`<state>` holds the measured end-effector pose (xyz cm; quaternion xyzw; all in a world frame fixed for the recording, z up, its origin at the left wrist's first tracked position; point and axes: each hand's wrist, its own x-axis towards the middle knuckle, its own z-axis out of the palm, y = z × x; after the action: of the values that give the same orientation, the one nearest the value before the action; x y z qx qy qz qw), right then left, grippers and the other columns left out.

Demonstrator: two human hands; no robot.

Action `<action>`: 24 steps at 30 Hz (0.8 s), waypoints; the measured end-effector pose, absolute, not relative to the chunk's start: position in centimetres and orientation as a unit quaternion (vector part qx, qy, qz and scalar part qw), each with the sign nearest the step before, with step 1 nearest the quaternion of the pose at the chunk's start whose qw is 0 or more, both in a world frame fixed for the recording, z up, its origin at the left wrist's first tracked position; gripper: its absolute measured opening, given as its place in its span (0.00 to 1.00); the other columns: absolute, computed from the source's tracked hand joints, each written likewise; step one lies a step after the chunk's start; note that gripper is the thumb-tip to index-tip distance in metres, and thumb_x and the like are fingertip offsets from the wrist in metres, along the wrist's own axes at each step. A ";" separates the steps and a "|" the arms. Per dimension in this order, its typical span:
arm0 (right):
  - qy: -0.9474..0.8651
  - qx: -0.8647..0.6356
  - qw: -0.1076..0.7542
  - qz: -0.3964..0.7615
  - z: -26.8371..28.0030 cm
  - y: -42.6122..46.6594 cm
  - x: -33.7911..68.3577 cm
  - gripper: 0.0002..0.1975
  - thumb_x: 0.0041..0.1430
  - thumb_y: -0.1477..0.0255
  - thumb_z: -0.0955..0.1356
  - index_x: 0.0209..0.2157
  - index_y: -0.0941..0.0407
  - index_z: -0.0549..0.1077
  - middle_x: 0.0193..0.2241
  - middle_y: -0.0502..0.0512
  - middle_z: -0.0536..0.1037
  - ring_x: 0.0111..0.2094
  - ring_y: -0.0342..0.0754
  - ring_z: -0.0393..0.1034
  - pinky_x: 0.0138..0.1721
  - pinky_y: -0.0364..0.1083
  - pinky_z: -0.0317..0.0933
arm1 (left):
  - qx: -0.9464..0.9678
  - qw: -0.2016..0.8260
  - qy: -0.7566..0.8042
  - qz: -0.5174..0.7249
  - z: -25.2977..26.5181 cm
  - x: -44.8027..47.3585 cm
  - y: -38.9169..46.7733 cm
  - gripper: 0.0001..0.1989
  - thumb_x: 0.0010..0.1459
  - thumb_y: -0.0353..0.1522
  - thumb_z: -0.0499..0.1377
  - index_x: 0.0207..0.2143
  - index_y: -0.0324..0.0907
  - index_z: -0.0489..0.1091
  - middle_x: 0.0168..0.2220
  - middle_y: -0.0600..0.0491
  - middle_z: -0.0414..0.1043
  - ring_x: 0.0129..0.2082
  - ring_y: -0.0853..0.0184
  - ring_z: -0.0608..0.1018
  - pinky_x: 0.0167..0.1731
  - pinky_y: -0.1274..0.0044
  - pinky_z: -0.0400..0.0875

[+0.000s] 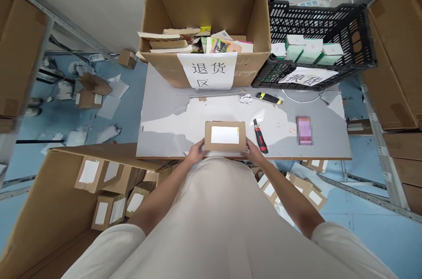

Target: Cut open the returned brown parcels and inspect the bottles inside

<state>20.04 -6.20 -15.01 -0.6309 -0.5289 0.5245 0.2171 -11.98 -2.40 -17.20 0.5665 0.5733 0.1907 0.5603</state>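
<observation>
A small cardboard box [225,145] with a white label on top sits at the front edge of the grey table [165,107]. My left hand [196,152] is closed on its left side, and my right hand [253,152] grips the right side. Just right of the box lies a red and black utility knife [260,136]. A yellow and black utility knife [269,98] rests farther back, beside a crumpled scrap of paper [245,98].
Behind stands a large open carton [165,65] of books, with a black plastic crate [349,65] of green-and-white boxes to its right. A pixelated pink item [304,130] lies on the right. Lower left, a big carton [42,208] holds several labelled boxes. Shelving flanks both sides.
</observation>
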 end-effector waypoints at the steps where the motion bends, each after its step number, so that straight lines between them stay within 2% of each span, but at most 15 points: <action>1: -0.520 -0.627 0.227 0.534 -15.0 -6.3 19.7 0.41 0.48 0.76 0.68 0.64 0.51 0.54 0.61 0.57 0.66 0.59 0.54 0.64 0.58 0.55 0.61 | 0.562 0.573 0.562 0.201 -17.4 -11.8 -2.5 0.37 0.47 0.44 0.62 0.59 0.37 0.63 0.58 0.43 0.67 0.57 0.56 0.71 0.56 0.65 0.66; 4: -0.488 -0.633 0.255 0.545 -14.9 -6.2 18.8 0.37 0.51 0.77 0.66 0.63 0.52 0.54 0.59 0.58 0.67 0.56 0.51 0.67 0.56 0.53 0.63 | 0.550 0.592 0.548 0.216 -17.4 -11.4 -2.5 0.36 0.48 0.48 0.60 0.56 0.39 0.67 0.57 0.45 0.69 0.57 0.56 0.71 0.57 0.65 0.64; 8: -0.494 -0.630 0.248 0.546 -13.9 -5.2 19.4 0.33 0.52 0.73 0.67 0.61 0.54 0.58 0.56 0.60 0.70 0.50 0.50 0.71 0.51 0.51 0.66 | 0.574 0.572 0.546 0.214 -15.5 -11.3 -1.8 0.32 0.49 0.49 0.59 0.52 0.38 0.70 0.53 0.45 0.72 0.53 0.56 0.74 0.54 0.67 0.67; 11: -0.554 -0.630 0.213 0.501 -12.0 -3.5 20.4 0.24 0.58 0.65 0.64 0.56 0.55 0.64 0.49 0.59 0.73 0.44 0.50 0.71 0.45 0.50 0.67 | 0.612 0.516 0.571 0.181 -12.9 -11.3 -1.0 0.25 0.54 0.48 0.56 0.44 0.39 0.74 0.42 0.47 0.78 0.41 0.60 0.78 0.43 0.72 0.71; 13: -0.602 -0.640 0.180 0.443 -10.7 -2.0 20.9 0.18 0.62 0.62 0.60 0.47 0.56 0.70 0.42 0.59 0.75 0.42 0.51 0.70 0.44 0.50 0.65 | 0.632 0.459 0.607 0.146 -11.2 -11.0 -0.3 0.24 0.58 0.49 0.51 0.35 0.38 0.75 0.31 0.50 0.77 0.32 0.64 0.75 0.35 0.75 0.68; 15: -0.624 -0.658 0.148 0.395 -9.8 -0.5 20.9 0.19 0.65 0.60 0.56 0.37 0.56 0.72 0.37 0.60 0.76 0.41 0.53 0.69 0.45 0.50 0.62 | 0.641 0.405 0.640 0.123 -10.1 -10.4 0.5 0.26 0.60 0.49 0.48 0.28 0.39 0.74 0.23 0.52 0.72 0.27 0.67 0.72 0.30 0.76 0.63; 17: -0.618 -0.676 0.119 0.383 -9.6 0.7 20.6 0.21 0.66 0.58 0.55 0.31 0.56 0.71 0.35 0.60 0.76 0.40 0.53 0.70 0.43 0.49 0.61 | 0.644 0.374 0.657 0.119 -9.7 -9.7 1.2 0.27 0.61 0.49 0.46 0.25 0.40 0.72 0.21 0.53 0.70 0.25 0.67 0.70 0.29 0.77 0.60; 21: -0.593 -0.693 0.088 0.400 -10.7 1.6 19.5 0.23 0.66 0.57 0.54 0.28 0.56 0.70 0.31 0.61 0.77 0.36 0.53 0.70 0.39 0.48 0.61 | 0.638 0.341 0.681 0.112 -10.1 -8.7 2.4 0.25 0.62 0.47 0.46 0.24 0.41 0.71 0.22 0.50 0.71 0.26 0.65 0.70 0.29 0.76 0.58; 24: -0.587 -0.694 0.090 0.407 -11.7 1.5 19.4 0.24 0.66 0.56 0.54 0.30 0.56 0.71 0.32 0.61 0.77 0.36 0.53 0.71 0.39 0.48 0.61 | 0.632 0.335 0.691 0.100 -10.4 -8.7 2.8 0.25 0.62 0.47 0.46 0.22 0.42 0.70 0.23 0.49 0.72 0.27 0.64 0.71 0.29 0.75 0.58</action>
<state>19.43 1.46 -11.69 -0.6941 -0.5870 0.4068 0.0904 -8.65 2.76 -10.41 0.6322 0.6912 0.1000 0.3354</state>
